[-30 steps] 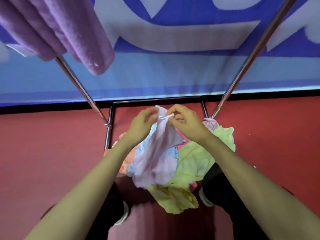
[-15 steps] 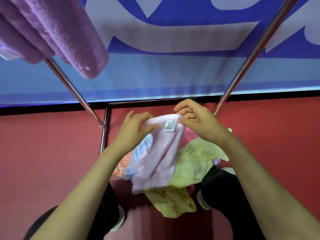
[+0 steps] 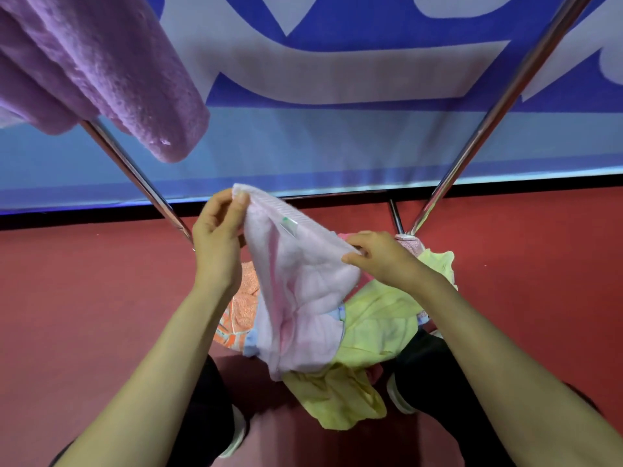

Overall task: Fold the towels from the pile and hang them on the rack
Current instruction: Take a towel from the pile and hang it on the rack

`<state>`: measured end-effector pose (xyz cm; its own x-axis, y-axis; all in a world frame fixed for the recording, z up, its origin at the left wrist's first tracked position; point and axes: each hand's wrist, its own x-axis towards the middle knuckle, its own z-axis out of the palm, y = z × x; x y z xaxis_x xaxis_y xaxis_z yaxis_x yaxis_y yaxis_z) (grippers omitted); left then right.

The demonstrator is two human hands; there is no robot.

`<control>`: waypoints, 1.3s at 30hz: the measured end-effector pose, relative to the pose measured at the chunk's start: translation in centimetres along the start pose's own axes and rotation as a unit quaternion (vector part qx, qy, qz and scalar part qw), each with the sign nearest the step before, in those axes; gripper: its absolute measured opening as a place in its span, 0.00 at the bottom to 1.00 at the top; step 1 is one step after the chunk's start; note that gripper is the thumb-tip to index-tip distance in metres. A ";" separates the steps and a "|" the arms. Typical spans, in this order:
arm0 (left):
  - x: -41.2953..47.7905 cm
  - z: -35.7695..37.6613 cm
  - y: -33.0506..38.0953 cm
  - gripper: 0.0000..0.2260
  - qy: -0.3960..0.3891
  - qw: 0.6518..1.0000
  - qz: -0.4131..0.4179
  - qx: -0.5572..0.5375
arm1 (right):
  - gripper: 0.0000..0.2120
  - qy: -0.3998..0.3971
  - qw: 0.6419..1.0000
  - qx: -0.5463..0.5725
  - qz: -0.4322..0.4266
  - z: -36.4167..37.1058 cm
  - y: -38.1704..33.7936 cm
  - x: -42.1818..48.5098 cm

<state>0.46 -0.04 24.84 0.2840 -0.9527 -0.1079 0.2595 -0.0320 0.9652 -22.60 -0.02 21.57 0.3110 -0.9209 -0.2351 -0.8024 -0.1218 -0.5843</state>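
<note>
**Pink towel stretched between your two hands**

Closest to you, your black trousers [image 3: 435,372] and the toes of your shoes [image 3: 399,396] stand on the red floor [image 3: 84,315], one leg on either side of the pile [image 3: 340,396]. Your bare forearms reach forward over them.

The pile lies on the floor directly under your grip. A yellow towel [image 3: 377,321] spreads below and to the right of your right hand. An orange patterned towel [image 3: 241,308] shows below your left wrist, with a pale blue towel [image 3: 251,342] just beside it.

Your left hand [image 3: 215,244] pinches the top corner of the pink towel [image 3: 296,298] between thumb and fingertips. Your right hand [image 3: 377,261] pinches the same edge, lower and further to the right, with its fingers curled over the cloth. The edge runs taut between the two grips, sloping down from left to right. A small label [image 3: 289,224] sits on that edge, nearer your left hand. The rest of the pink towel hangs loose and creased below both hands, and its lowest part drapes over the pile.

Beyond your hands stands the rack [image 3: 499,106], its shiny metal tubes rising to both sides of the grip. One bar [image 3: 135,173] climbs up and to the left from just behind your left hand. A purple towel [image 3: 111,69] hangs over it, high above and left of your grip.

Behind the rack, a blue and white banner [image 3: 337,136] covers the wall down to the floor line.
</note>
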 end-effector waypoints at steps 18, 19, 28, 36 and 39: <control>-1.8 1.4 -2.6 0.07 -0.269 0.883 0.128 0.362 | 0.12 0.088 0.978 0.096 -0.160 -0.8 -2.8 -0.7; -1.6 1.2 -2.7 0.04 -0.269 0.880 0.138 0.366 | 0.12 0.089 0.978 0.097 -0.163 -0.9 -2.8 -0.7; -1.1 0.9 -2.0 0.04 -0.143 0.931 0.129 0.309 | 0.11 0.043 0.996 0.051 -0.066 -1.0 -1.9 -0.3; -0.2 0.1 -1.1 0.08 -0.078 0.955 0.096 0.269 | 0.06 0.096 0.995 -0.016 0.026 -1.6 0.0 0.1; 0.2 -0.5 -1.5 0.04 -0.072 0.937 0.094 0.328 | 0.07 0.120 0.985 0.126 0.012 -2.3 -0.7 -0.3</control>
<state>0.59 -0.04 23.28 0.1279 -0.9895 0.0673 -0.4202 0.0074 0.9074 -23.27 -0.47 23.82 0.1402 -0.9871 -0.0776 -0.6464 -0.0319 -0.7623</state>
